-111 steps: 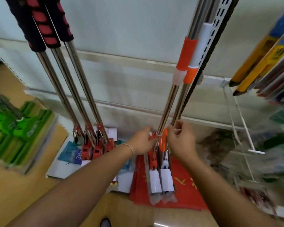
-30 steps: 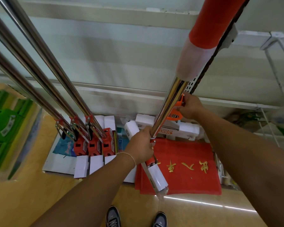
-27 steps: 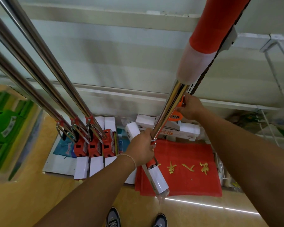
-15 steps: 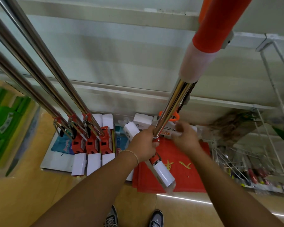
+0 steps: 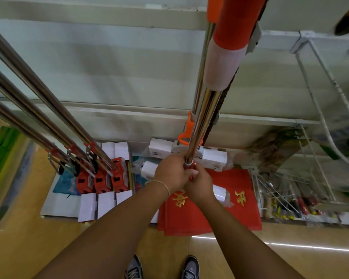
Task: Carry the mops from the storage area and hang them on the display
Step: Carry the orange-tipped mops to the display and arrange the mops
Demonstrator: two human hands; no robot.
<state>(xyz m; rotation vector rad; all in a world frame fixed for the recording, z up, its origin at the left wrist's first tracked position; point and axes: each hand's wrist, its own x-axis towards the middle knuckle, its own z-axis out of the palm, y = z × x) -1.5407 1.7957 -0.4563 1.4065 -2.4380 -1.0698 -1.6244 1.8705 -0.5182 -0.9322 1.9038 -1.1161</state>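
A mop with a chrome pole (image 5: 204, 119) and an orange-and-white sleeve (image 5: 227, 47) rises toward me from both hands. My left hand (image 5: 172, 172) grips the pole's lower end, and my right hand (image 5: 197, 184) closes on it just below, touching the left. Its white wrapped head (image 5: 220, 193) peeks out behind my right wrist. A second mop (image 5: 201, 77) with an orange lever (image 5: 186, 130) hangs behind it against the white display wall (image 5: 113, 63). Three more chrome mops (image 5: 48, 109) with red heads (image 5: 101, 180) hang at the left.
White boxes (image 5: 161, 147) and a red mat with gold characters (image 5: 214, 212) lie on the low base shelf. A wire rack with small tools (image 5: 286, 200) stands at the right. Green goods (image 5: 0, 150) sit at the far left. My shoes (image 5: 161, 268) stand on the tan floor.
My right hand left the rear mop's orange lever and came down onto the front mop's pole beside my left hand. The front mop's head swung right, behind my right wrist.
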